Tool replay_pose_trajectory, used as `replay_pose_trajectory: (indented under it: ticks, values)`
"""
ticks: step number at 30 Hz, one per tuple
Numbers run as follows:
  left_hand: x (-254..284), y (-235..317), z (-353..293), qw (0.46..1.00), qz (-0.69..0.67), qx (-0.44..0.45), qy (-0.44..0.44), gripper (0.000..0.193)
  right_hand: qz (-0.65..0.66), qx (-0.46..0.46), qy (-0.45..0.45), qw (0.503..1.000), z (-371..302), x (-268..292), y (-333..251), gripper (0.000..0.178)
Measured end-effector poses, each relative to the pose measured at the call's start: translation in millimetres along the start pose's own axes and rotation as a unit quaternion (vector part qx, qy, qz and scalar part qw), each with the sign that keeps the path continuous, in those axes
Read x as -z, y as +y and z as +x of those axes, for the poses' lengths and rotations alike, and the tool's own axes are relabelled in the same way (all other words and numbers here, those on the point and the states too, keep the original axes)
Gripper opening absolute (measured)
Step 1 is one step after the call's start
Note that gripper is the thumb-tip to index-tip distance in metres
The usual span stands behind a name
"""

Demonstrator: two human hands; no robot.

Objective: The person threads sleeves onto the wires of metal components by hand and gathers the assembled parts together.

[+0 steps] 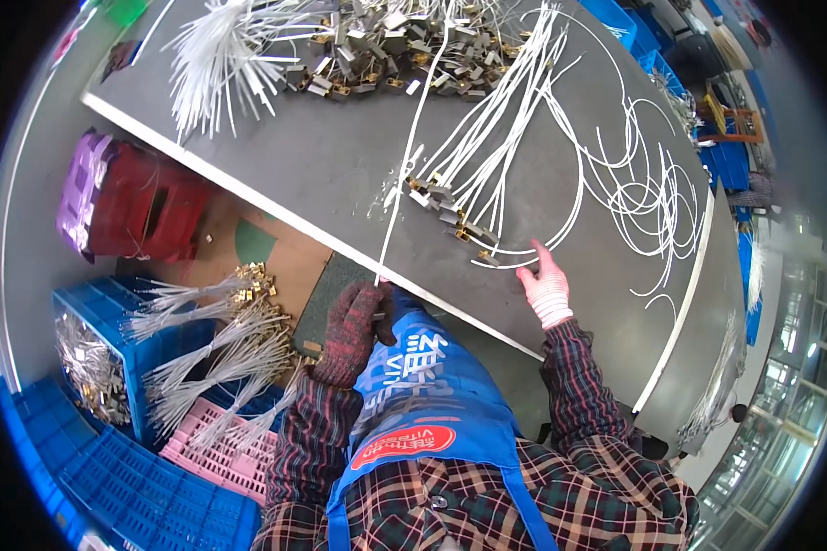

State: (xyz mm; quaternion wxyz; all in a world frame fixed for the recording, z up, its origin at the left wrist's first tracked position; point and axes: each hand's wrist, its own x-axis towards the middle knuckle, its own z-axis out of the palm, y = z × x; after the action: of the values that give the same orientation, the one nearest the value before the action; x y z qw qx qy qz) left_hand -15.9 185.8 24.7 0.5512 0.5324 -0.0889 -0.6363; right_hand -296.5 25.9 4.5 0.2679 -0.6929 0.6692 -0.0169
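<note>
Sorting is judged under way: one white wire [404, 174] is gripped in the closed left hand [352, 331], while the open right hand [545, 289] touches, seemingly, the wire bundle [487, 174] just ahead, where a firm pinch is needed.

Head-worn fisheye, steeply down over worktable [340, 174]

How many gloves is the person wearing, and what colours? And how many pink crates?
Dark knitted glove on the left hand, gripping a thin white tube: 1
Pink-and-white glove on the right hand, beside white wires: 1
Pink crate: 1
Total: 3
</note>
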Motion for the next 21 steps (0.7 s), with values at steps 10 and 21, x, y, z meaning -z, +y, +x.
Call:
replay_pose_trajectory:
  ticks: [10,21]
  values:
    - [-72,59,80,0.971,0.205,-0.120,-0.004,0.032,-0.130,0.191,0.061,0.971,25,30,65,0.013]
    - [-119,83,88,0.683,0.536,-0.495,-0.024,0.052,-0.090,0.253,-0.047,0.962,-1,123,-55,0.010]
